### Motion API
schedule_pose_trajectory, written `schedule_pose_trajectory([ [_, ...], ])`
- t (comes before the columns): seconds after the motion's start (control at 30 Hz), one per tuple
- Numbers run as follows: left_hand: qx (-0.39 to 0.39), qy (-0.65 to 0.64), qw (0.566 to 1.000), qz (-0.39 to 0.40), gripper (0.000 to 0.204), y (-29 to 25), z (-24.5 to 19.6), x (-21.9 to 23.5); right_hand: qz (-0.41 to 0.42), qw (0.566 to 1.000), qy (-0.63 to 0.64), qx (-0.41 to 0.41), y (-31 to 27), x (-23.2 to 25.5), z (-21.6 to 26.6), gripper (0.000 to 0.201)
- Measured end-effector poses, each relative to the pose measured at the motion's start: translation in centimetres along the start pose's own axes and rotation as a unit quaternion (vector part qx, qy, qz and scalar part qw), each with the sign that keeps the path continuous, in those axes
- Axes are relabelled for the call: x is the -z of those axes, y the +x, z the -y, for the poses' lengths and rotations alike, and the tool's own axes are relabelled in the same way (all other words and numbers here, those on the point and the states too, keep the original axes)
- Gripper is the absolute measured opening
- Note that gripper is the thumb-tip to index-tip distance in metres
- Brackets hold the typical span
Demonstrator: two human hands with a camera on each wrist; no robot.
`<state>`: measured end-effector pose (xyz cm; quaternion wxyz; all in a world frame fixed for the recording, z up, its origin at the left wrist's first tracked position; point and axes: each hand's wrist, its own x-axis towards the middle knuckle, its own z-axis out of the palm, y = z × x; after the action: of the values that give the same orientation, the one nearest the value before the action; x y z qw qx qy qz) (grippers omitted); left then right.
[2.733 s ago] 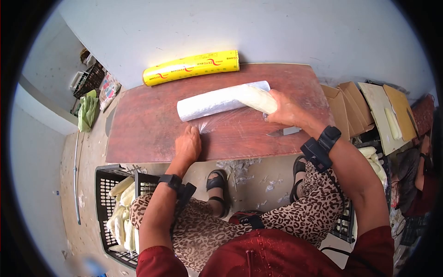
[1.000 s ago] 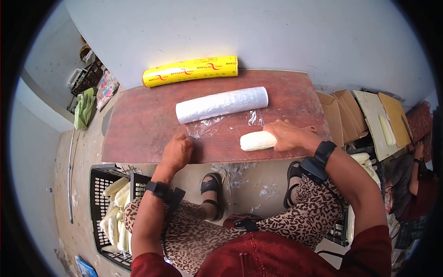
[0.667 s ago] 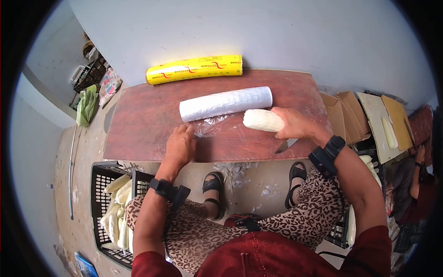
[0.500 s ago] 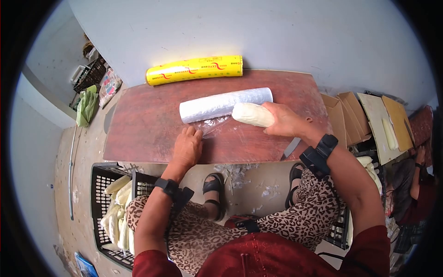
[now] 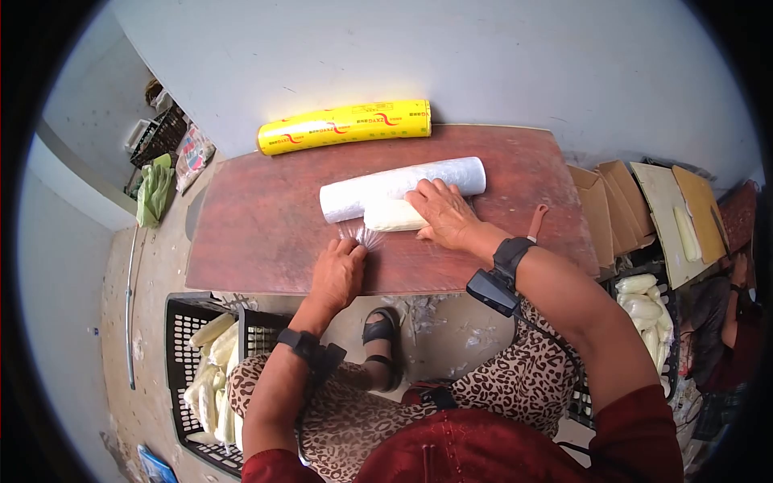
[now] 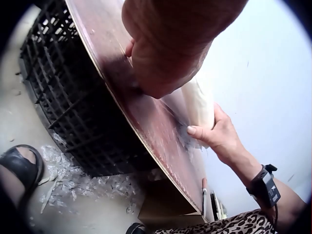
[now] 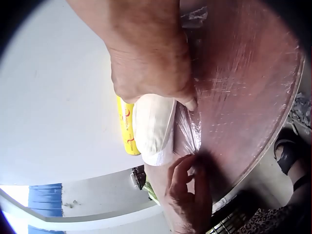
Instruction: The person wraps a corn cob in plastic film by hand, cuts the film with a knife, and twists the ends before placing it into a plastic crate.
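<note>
My right hand (image 5: 443, 211) grips a pale ear of corn (image 5: 390, 216), its fingers over the top and the thumb at the near side. The corn lies lengthwise along the near side of a white roll of plastic wrap (image 5: 342, 198), overlapping it in the head view. My left hand (image 5: 336, 272), nearer the table's front edge, pinches the gathered loose end of the plastic wrap (image 7: 191, 132). In the right wrist view the wrap fans out from those fingertips toward the corn. A knife with a reddish handle (image 5: 540, 217) lies beside my right wrist, its blade mostly hidden.
A yellow printed roll (image 5: 346, 127) stands along the wall at the back of the red-brown table (image 5: 250, 217). Black crates of pale corn flank my legs, one left (image 5: 171, 338) and one right. Cardboard (image 5: 620, 201) leans at the right. Plastic scraps litter the floor.
My right hand lifted the corn from the front right of the table and moved it left against the wrap roll. My left hand shifted slightly right. The knife's handle now shows.
</note>
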<state>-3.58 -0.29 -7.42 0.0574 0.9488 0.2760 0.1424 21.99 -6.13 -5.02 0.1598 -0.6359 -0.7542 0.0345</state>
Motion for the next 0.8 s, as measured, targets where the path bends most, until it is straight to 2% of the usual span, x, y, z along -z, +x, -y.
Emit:
schedule_pose_trajectory([
  [0.03, 0.004, -0.005, 1.0, 0.007, 0.014, -0.1, 0.0, 0.1, 0.0, 1.0, -0.028, 0.009, 0.0, -0.3, 0.0, 0.061],
  [0.13, 0.011, -0.018, 1.0, 0.02, 0.02, -0.2, -0.1, 0.4, -0.081, 0.993, -0.058, 0.067, -0.6, -1.0, -0.6, 0.05],
  [0.23, 0.003, -0.019, 1.0, 0.013, 0.017, -0.4, 0.1, 0.4, -0.089, 0.988, -0.099, 0.074, -0.9, -1.9, -0.5, 0.039],
  [0.33, -0.001, -0.014, 1.0, 0.006, 0.012, -0.4, 0.2, 0.4, -0.092, 0.989, -0.107, 0.042, -1.0, -2.2, -0.1, 0.036],
  [0.43, 0.001, 0.002, 1.0, 0.029, 0.012, -0.1, 0.0, 1.1, -0.048, 0.991, -0.118, 0.03, -1.1, -1.9, -0.1, 0.064],
  [0.5, 0.004, 0.027, 0.999, 0.041, 0.013, 0.3, -0.4, 1.6, -0.039, 0.993, -0.111, 0.034, -1.2, -1.6, 0.0, 0.063],
  [0.6, -0.018, 0.011, 0.998, -0.057, 0.023, 1.6, -1.5, 1.8, -0.026, 0.996, -0.071, 0.036, -1.5, -0.4, 0.1, 0.06],
  [0.63, -0.024, 0.004, 0.998, -0.066, 0.03, 2.0, -1.9, 1.9, -0.022, 0.998, -0.053, 0.036, -1.6, 0.2, 0.1, 0.059],
  [0.7, -0.035, -0.01, 0.996, -0.085, 0.045, 2.9, -2.9, 2.2, -0.065, 0.998, -0.011, 0.006, -1.2, 1.0, -0.1, 0.049],
  [0.8, -0.045, -0.001, 0.994, -0.097, 0.052, 4.6, -4.2, 2.1, -0.129, 0.99, 0.026, -0.05, -0.3, 2.3, -1.1, 0.04],
])
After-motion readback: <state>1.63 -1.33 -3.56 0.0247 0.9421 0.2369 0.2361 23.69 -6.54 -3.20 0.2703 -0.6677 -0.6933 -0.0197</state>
